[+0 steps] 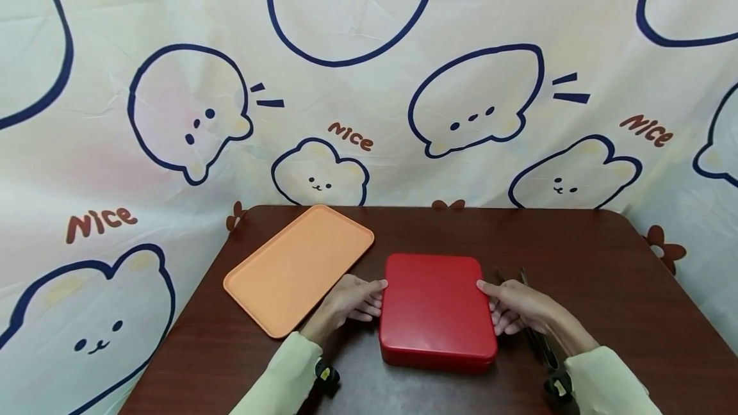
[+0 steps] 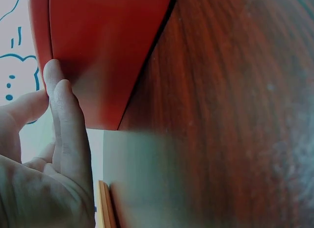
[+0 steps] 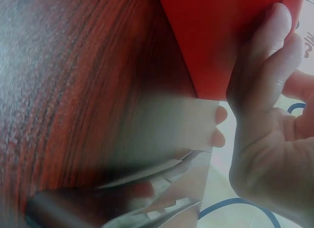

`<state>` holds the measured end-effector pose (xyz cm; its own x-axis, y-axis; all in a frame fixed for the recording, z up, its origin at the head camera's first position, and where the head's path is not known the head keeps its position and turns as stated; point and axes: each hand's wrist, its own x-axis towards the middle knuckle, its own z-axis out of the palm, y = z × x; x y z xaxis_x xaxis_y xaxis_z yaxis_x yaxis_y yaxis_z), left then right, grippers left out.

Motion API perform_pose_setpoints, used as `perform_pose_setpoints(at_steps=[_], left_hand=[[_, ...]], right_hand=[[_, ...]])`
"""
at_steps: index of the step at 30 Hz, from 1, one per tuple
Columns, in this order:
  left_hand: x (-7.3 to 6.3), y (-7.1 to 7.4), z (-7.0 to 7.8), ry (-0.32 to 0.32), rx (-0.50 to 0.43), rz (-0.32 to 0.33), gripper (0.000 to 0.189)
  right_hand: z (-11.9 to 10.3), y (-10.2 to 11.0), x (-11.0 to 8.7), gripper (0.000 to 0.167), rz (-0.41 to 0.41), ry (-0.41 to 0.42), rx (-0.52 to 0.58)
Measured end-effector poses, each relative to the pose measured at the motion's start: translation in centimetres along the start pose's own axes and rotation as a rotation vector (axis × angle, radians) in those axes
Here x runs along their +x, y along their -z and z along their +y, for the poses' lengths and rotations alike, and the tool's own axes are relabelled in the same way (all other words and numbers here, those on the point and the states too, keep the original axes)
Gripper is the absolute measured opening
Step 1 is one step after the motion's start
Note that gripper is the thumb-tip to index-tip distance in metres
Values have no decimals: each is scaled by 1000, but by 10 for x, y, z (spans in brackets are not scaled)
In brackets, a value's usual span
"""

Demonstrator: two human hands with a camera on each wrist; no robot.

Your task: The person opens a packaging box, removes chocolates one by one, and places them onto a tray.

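A red box [image 1: 438, 306] with rounded corners lies on the table, its lid closed; what is inside is hidden. My left hand [image 1: 354, 300] holds its left edge, thumb at the top rim and fingers against the side. In the left wrist view, those fingertips [image 2: 55, 71] touch near the lid seam. On the opposite edge, my right hand [image 1: 521, 305] grips in the same way. Metal tongs [image 3: 147, 191] with serrated tips and a dark handle lie beside the box, partly covered by the right hand and forearm in the head view.
An orange rectangular tray [image 1: 300, 268] lies at a slant on the back left of the dark brown wooden table [image 1: 599, 274]. Behind and beside the table hangs a pale cloth [image 1: 380, 101] printed with cartoon bears.
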<state>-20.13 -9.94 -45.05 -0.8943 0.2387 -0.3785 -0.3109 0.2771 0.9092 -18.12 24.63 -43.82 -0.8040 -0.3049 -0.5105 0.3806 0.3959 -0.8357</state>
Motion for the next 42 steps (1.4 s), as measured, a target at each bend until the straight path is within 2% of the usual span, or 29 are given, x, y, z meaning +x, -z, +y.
perform_pose_setpoints(at_steps=[14, 32, 42], left_hand=[[2, -3, 5, 29, 15, -14, 37], [5, -6, 5, 37, 8, -5, 35], [4, -5, 5, 46, 3, -17, 34]], right_hand=[[3, 0, 2, 53, -16, -1, 31], [3, -3, 6, 54, 39, -24, 9], [3, -3, 5, 56, 32, -21, 3]])
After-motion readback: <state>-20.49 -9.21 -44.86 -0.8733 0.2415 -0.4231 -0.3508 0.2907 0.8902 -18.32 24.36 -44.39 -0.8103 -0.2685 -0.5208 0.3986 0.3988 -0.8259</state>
